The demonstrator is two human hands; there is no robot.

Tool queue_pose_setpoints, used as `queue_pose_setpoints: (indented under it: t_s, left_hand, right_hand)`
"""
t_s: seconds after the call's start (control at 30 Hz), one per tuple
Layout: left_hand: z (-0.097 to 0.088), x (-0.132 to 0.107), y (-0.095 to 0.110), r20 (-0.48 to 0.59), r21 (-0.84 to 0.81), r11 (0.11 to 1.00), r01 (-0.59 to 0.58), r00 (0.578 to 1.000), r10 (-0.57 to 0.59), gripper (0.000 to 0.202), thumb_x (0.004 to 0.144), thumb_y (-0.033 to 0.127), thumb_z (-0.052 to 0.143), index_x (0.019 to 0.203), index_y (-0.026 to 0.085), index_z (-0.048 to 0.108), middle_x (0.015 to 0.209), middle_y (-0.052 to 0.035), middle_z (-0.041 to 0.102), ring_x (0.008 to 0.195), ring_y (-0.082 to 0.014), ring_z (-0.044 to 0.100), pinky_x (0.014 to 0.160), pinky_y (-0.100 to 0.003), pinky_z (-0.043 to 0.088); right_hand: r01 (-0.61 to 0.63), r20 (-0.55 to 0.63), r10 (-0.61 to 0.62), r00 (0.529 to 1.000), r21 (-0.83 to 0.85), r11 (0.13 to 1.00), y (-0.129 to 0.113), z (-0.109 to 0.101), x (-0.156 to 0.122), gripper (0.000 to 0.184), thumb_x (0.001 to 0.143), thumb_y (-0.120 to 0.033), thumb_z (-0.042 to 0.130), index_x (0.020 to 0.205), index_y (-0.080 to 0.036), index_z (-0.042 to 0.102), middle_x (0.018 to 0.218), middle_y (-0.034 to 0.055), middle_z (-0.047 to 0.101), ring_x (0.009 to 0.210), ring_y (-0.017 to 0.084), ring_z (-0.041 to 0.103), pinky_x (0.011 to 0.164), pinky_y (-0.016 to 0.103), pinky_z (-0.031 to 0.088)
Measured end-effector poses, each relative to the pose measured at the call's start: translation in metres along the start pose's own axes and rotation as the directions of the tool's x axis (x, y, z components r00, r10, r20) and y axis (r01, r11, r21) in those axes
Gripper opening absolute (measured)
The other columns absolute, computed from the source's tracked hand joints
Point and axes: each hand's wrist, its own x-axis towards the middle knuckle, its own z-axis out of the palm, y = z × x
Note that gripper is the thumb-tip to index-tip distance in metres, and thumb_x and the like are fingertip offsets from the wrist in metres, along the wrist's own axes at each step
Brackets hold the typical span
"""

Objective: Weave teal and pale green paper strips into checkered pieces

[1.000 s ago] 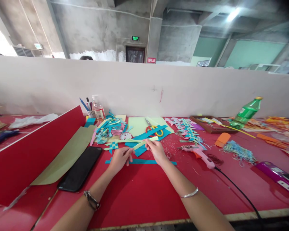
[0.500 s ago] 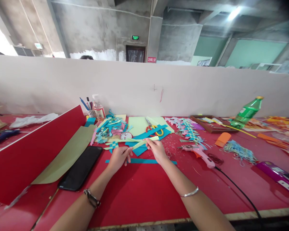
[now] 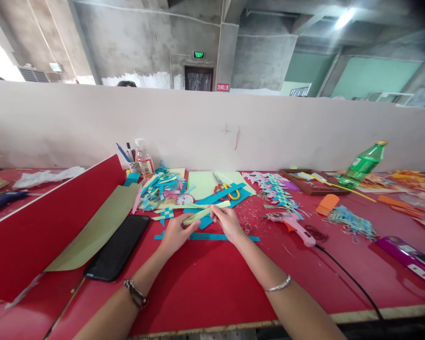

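Both my hands hold a pale green paper strip a little above the red table. My left hand pinches its near, folded end, and my right hand pinches it further along. The strip's far end points up and right toward the scissors. A long blue paper strip lies flat on the table just under my hands. A small woven blue and green piece lies to the left of my left hand.
A black phone and an olive sheet lie at left beside a red divider. A pink glue gun with its cable lies at right. Paper scraps, a pen cup, a green bottle and a white partition stand behind.
My left hand has slid along the strip and folded its near end over, and the strip now lies a bit lower and flatter. My right hand has shifted slightly left.
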Motion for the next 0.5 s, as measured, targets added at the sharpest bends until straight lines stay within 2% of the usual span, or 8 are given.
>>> queue_pose_setpoints:
  t_s: [0.13,0.27,0.37,0.5]
  left_hand:
    - [-0.0005,0.0014,0.0001,-0.028,-0.036,0.999,0.007,1.0,-0.008,0.038,0.074,0.045,0.041,0.068,0.013,0.06,0.054,-0.0001,0.059,0.036,-0.0067,0.044,0.039,-0.017,0.034]
    - [-0.0011,0.0023,-0.0012,-0.045,-0.071,0.997,0.03,0.998,-0.033,0.039,0.074,0.046,0.041,0.072,0.013,0.062,0.057,-0.0006,0.061,0.035,-0.0063,0.043,0.037,-0.018,0.034]
    - [-0.0007,0.0021,-0.0016,-0.015,-0.08,0.996,0.04,0.999,-0.041,0.04,0.073,0.046,0.042,0.065,0.012,0.062,0.055,-0.0008,0.06,0.034,-0.006,0.042,0.037,-0.017,0.033]
    - [-0.0008,0.0017,-0.0003,0.003,-0.097,0.995,0.038,0.999,-0.038,0.039,0.073,0.045,0.043,0.06,0.012,0.06,0.054,-0.0006,0.06,0.034,-0.0053,0.042,0.037,-0.017,0.033]
  right_hand:
    - [-0.02,0.063,0.019,0.998,0.028,0.999,-0.0015,0.0012,-0.0019,0.026,0.068,-0.039,0.055,0.067,-0.015,0.063,0.053,-0.0012,0.051,0.046,0.006,0.04,0.048,0.021,0.031]
    - [-0.045,0.141,0.037,0.989,0.054,0.998,-0.0043,0.0024,-0.0043,0.025,0.069,-0.035,0.056,0.084,-0.017,0.062,0.059,-0.0021,0.052,0.05,0.006,0.042,0.05,0.02,0.032]
    - [-0.041,0.179,0.031,0.983,0.055,0.998,-0.0048,0.004,-0.0056,0.02,0.067,-0.033,0.059,0.079,-0.017,0.062,0.06,-0.0024,0.052,0.051,0.006,0.043,0.052,0.021,0.034]
    - [-0.023,0.123,0.019,0.992,0.032,0.999,-0.0031,0.0042,-0.0048,0.019,0.065,-0.033,0.06,0.073,-0.016,0.06,0.057,-0.0023,0.052,0.049,0.007,0.043,0.05,0.021,0.034]
